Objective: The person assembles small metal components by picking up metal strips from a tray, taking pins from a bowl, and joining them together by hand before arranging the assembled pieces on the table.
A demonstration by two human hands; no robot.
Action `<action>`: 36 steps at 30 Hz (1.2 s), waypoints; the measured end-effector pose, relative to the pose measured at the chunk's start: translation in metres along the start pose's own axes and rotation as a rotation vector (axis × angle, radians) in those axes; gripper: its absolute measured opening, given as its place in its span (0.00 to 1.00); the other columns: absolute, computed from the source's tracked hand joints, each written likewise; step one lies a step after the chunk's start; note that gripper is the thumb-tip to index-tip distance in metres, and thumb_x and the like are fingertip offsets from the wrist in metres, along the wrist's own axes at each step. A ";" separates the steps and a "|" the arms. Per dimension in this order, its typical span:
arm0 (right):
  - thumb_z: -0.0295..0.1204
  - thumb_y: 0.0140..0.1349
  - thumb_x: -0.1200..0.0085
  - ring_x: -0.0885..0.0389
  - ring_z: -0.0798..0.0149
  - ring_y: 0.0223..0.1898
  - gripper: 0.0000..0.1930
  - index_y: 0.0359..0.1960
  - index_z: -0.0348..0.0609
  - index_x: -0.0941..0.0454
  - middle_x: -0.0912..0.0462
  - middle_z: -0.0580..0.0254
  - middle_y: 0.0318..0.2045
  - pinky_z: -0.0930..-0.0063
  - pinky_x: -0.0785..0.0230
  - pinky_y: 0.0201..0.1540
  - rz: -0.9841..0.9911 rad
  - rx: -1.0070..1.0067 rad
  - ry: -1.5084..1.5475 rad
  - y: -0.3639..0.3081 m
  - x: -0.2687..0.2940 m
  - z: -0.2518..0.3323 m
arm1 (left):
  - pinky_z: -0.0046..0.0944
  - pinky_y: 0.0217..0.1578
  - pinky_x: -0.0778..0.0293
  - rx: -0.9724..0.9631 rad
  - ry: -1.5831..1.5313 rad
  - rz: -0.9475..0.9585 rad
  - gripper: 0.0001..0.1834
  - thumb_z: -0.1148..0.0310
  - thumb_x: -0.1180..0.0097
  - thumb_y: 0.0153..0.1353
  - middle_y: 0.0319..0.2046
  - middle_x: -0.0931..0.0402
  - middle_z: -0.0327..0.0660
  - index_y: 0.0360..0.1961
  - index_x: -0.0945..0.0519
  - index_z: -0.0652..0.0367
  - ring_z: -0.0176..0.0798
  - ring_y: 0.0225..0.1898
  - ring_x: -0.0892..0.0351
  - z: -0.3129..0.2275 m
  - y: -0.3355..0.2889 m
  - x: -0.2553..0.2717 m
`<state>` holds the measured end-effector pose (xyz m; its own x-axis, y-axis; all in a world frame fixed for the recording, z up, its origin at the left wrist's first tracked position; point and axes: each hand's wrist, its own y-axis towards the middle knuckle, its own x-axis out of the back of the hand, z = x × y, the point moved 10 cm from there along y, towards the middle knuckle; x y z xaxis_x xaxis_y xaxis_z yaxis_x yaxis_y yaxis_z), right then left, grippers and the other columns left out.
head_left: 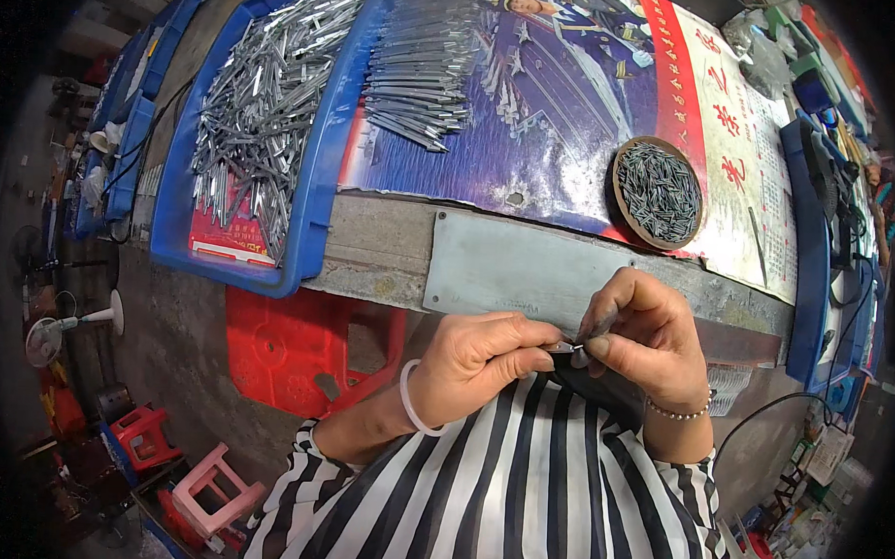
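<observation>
My left hand [489,360] and my right hand [647,341] meet in front of my chest, just off the table's near edge. Between thumb and forefinger, my left hand pinches a small shiny metal piece [561,349]. The thumb and fingertips of my right hand close at its other end; what exactly they grip is mostly hidden. Beyond my right hand stands a round brown bowl [656,246] full of small dark metal pins [658,191]. At the far left, a blue tray [317,206] holds a heap of loose silvery metal strips [276,96].
Similar strips [415,91] lie in a stacked row right of the tray, on a printed poster [550,175]. A grey metal plate [507,267] is fixed at the table's near edge. Below are a red plastic stool [278,347] and, at right, a blue bin [811,263].
</observation>
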<state>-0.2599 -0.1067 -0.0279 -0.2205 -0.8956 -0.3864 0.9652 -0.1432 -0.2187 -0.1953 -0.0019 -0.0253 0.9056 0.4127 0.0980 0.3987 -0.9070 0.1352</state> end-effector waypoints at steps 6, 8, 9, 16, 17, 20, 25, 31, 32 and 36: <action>0.16 0.57 0.49 0.27 0.78 0.30 0.06 0.35 0.35 0.30 0.27 0.68 0.31 0.83 0.34 0.30 0.006 -0.019 -0.039 0.002 0.001 0.000 | 0.31 0.28 0.27 0.027 0.030 -0.014 0.09 0.72 0.39 0.59 0.28 0.19 0.44 0.39 0.18 0.65 0.34 0.26 0.20 0.003 0.002 0.002; 0.16 0.56 0.49 0.27 0.76 0.27 0.06 0.34 0.35 0.31 0.26 0.67 0.28 0.80 0.34 0.29 0.014 0.013 -0.129 0.002 -0.001 0.004 | 0.32 0.25 0.27 -0.038 0.126 -0.031 0.10 0.75 0.37 0.55 0.26 0.22 0.43 0.39 0.19 0.65 0.37 0.25 0.22 -0.001 0.002 0.002; 0.16 0.56 0.49 0.27 0.76 0.27 0.06 0.34 0.35 0.31 0.26 0.67 0.28 0.80 0.34 0.29 0.011 0.011 -0.129 0.002 0.000 0.004 | 0.32 0.25 0.27 -0.036 0.124 -0.029 0.10 0.75 0.37 0.55 0.26 0.22 0.43 0.39 0.19 0.65 0.37 0.25 0.22 -0.001 0.002 0.001; 0.15 0.55 0.50 0.29 0.72 0.24 0.07 0.35 0.36 0.33 0.28 0.63 0.23 0.77 0.33 0.31 0.074 0.060 -0.718 0.003 -0.006 0.006 | 0.37 0.27 0.27 -0.275 0.576 -0.170 0.13 0.77 0.34 0.45 0.24 0.24 0.40 0.36 0.19 0.63 0.41 0.26 0.22 -0.026 -0.005 -0.001; 0.16 0.56 0.50 0.30 0.74 0.26 0.07 0.35 0.36 0.33 0.28 0.64 0.25 0.78 0.34 0.31 0.071 -0.005 -0.507 0.003 -0.004 0.000 | 0.37 0.27 0.27 -0.299 0.587 -0.166 0.14 0.78 0.34 0.44 0.25 0.24 0.40 0.36 0.19 0.63 0.40 0.26 0.22 -0.029 -0.006 -0.002; 0.16 0.58 0.50 0.31 0.76 0.29 0.06 0.35 0.36 0.34 0.29 0.66 0.27 0.79 0.34 0.33 0.094 -0.078 -0.245 0.001 -0.005 -0.012 | 0.36 0.27 0.26 -0.226 0.424 -0.139 0.13 0.79 0.35 0.47 0.26 0.23 0.42 0.37 0.19 0.64 0.40 0.26 0.22 -0.024 -0.007 -0.003; 0.17 0.58 0.49 0.31 0.76 0.28 0.08 0.35 0.37 0.34 0.29 0.65 0.26 0.78 0.35 0.32 0.120 -0.076 -0.317 -0.001 -0.006 -0.020 | 0.34 0.27 0.25 -0.011 0.165 -0.075 0.11 0.79 0.37 0.51 0.28 0.22 0.44 0.38 0.19 0.66 0.40 0.27 0.21 0.005 -0.018 -0.005; 0.17 0.56 0.47 0.30 0.72 0.23 0.09 0.36 0.37 0.34 0.28 0.62 0.24 0.75 0.37 0.27 0.177 -0.041 -0.565 -0.002 -0.015 -0.013 | 0.34 0.28 0.25 0.051 0.085 -0.038 0.11 0.79 0.37 0.52 0.30 0.21 0.44 0.38 0.19 0.65 0.39 0.28 0.20 0.013 -0.018 -0.007; 0.18 0.58 0.47 0.30 0.73 0.23 0.09 0.36 0.37 0.34 0.28 0.63 0.23 0.76 0.37 0.26 0.194 -0.050 -0.591 -0.002 -0.016 -0.013 | 0.34 0.28 0.25 0.047 0.103 -0.037 0.10 0.80 0.37 0.52 0.30 0.21 0.43 0.38 0.19 0.64 0.39 0.27 0.20 0.012 -0.017 -0.008; 0.22 0.61 0.45 0.31 0.76 0.24 0.08 0.37 0.37 0.33 0.28 0.67 0.22 0.78 0.37 0.27 0.071 -0.133 -0.257 -0.005 -0.010 -0.022 | 0.32 0.28 0.26 -0.026 0.117 -0.059 0.10 0.78 0.35 0.52 0.30 0.21 0.44 0.37 0.19 0.65 0.37 0.29 0.20 0.005 -0.018 -0.010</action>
<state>-0.2655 -0.0879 -0.0426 -0.0942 -0.9811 -0.1692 0.9461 -0.0353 -0.3218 -0.2104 0.0101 -0.0333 0.8568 0.4740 0.2031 0.4460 -0.8788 0.1695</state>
